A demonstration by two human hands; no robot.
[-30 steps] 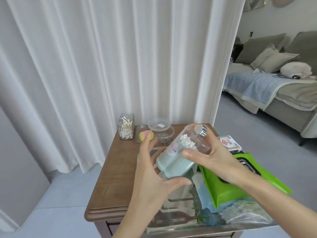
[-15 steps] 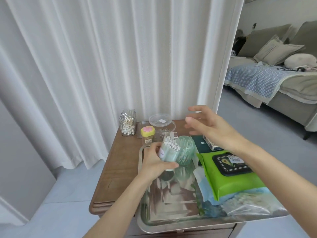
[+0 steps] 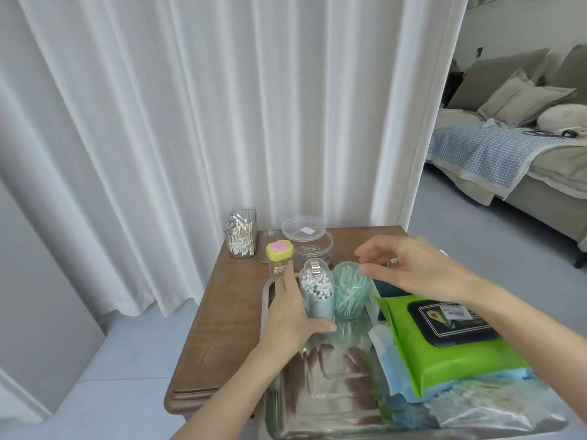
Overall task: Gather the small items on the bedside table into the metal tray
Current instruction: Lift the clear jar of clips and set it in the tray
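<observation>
My left hand (image 3: 290,315) is wrapped around a pale blue cotton swab container (image 3: 317,292) that stands upright at the far left of the shiny metal tray (image 3: 330,404). Touching it on the right is a green translucent cup of swabs (image 3: 351,290). My right hand (image 3: 413,268) hovers open just above and right of that cup, holding nothing. Behind the tray on the wooden bedside table (image 3: 222,315) stand a yellow-lidded small jar (image 3: 279,257), a clear round tub of paper clips (image 3: 309,242) and a clear box of cotton swabs (image 3: 240,238).
A green wet-wipe pack (image 3: 444,338), blue packets and a clear bag (image 3: 495,404) fill the tray's right side. White curtains (image 3: 222,122) hang right behind the table. A grey sofa with a blue checked blanket (image 3: 495,154) stands at the far right across open floor.
The swab container came down from both hands and now stands in the tray, held by my left hand alone. My right hand let go, lifted, then dropped back over the green cup.
</observation>
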